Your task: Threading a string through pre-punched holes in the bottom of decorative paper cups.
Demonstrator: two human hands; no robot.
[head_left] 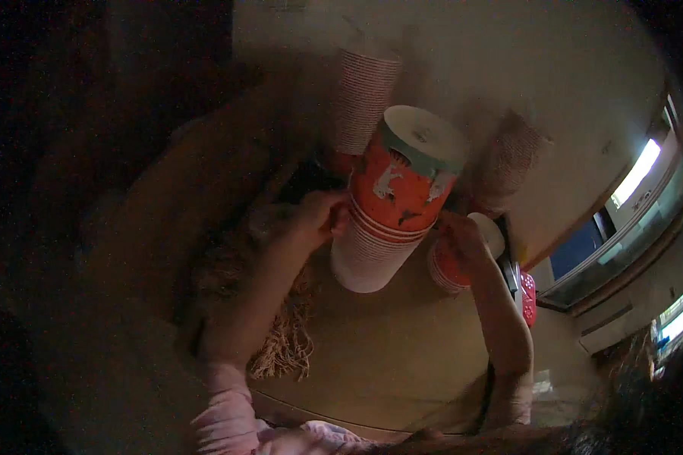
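Observation:
A nested stack of paper cups point(402, 182), orange-red with a green band and a pale round base, is between my hands in the middle. Its base points up and away from me, and its many pale rims run down toward me. My left hand point(325, 214) is closed against the left side of the stack, near the rims. At the right side, my right hand point(463, 236) grips near the same level, its fingertips partly hidden in shadow. Just below my right hand stands a smaller group of red paper cups point(448, 265).
Tall stacks of pale-rimmed cups stand behind, one at far left point(368, 98) and one at far right point(512, 159). A bundle of tan strings point(287, 345) hangs by my left forearm. A red patterned object point(528, 299) lies beyond the brown table's point(387, 349) right edge.

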